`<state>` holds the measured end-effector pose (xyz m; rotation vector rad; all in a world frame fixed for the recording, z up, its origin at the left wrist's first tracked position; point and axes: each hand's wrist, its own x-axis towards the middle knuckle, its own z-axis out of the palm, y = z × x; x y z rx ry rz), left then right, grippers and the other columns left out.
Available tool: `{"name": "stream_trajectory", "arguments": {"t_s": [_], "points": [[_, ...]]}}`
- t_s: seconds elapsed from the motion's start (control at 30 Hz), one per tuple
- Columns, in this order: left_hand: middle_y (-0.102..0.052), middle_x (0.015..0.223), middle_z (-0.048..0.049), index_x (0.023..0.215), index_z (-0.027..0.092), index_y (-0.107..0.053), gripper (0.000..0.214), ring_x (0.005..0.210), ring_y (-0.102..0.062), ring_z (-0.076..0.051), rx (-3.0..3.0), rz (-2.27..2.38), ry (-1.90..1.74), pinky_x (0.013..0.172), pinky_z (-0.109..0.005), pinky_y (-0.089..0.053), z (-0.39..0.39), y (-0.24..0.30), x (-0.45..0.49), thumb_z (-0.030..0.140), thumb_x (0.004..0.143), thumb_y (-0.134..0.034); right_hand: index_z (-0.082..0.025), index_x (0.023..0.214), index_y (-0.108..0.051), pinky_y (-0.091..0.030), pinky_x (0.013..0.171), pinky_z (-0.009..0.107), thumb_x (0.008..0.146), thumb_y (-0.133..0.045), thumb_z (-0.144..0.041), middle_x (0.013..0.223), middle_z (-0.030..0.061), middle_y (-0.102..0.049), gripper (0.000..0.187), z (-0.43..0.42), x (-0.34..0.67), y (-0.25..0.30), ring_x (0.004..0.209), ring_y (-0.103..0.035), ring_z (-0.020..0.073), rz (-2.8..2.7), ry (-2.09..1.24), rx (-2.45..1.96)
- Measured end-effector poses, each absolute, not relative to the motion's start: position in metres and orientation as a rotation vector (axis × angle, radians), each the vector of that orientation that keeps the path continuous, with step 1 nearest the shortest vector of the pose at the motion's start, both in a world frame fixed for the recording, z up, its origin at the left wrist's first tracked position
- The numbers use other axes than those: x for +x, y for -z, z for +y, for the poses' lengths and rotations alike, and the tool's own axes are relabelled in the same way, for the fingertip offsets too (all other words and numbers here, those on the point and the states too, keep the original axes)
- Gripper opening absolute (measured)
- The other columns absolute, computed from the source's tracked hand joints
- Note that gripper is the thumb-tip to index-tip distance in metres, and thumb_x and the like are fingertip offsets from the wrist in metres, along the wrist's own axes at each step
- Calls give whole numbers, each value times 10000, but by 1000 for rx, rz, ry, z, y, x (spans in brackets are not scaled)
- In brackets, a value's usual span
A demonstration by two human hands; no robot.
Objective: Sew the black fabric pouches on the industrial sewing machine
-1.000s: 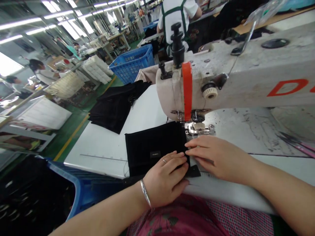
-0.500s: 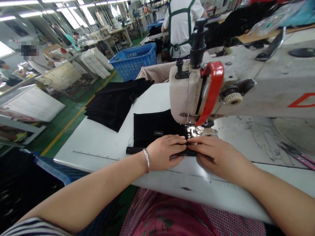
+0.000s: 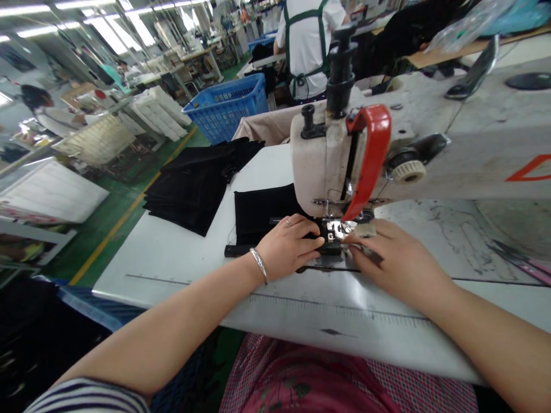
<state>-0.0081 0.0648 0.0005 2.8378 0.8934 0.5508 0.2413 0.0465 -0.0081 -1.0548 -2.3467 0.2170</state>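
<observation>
A piece of black cloth (image 3: 253, 209) with a small dark label (image 3: 276, 220) lies flat on the white sewing table, its right end under the head of the sewing machine (image 3: 314, 166). My left hand (image 3: 286, 246), with a silver bangle at the wrist, presses down on the cloth, fingers bent and gripping it close to the metal presser foot (image 3: 340, 229). On the other side of the foot is my right hand (image 3: 398, 258), thumb and forefinger brought together. What its fingertips pinch, if anything, is hidden beside the foot.
Stacked black cloth pieces (image 3: 185, 183) lie at the table's left. Scissors (image 3: 523, 261) rest on the right. Behind the table stand a blue basket (image 3: 232, 106) and a person in a green-strapped apron (image 3: 303, 46). A ruler scale (image 3: 336, 310) runs along the front edge.
The cloth's front strip has shifted away from me, towards the machine. My right fingers have moved off the cloth to the right side of the presser foot; the left fingers have curled more.
</observation>
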Motion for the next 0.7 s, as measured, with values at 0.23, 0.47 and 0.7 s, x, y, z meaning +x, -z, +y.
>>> {"name": "stream_trajectory", "arguments": {"t_s": [0.23, 0.47, 0.7], "points": [[-700, 987, -44, 944, 162, -703, 85, 932, -626, -170, 2613, 891, -876, 875, -340, -508, 62, 10, -11, 182, 880, -650, -204, 671, -616, -417, 724, 386, 948, -484, -423, 696, 65, -597, 377, 57, 248, 10, 796, -539, 258, -2423, 38, -1330], [-710, 982, -42, 934, 169, -697, 93, 923, -645, -170, 2551, 981, -878, 869, -353, -509, 48, 12, 6, 151, 894, -615, -200, 975, -650, -458, 787, 353, 929, -535, -262, 931, 58, -666, 138, 44, 234, 14, 909, -589, 225, -2415, -267, -936], [-710, 965, -37, 905, 156, -693, 64, 921, -650, -164, 2559, 889, -911, 869, -336, -501, 57, 15, 4, 153, 885, -632, -229, 996, -658, -501, 771, 373, 954, -499, -267, 990, 56, -681, 169, 45, 236, 26, 901, -632, 219, -2440, -370, -996]]}}
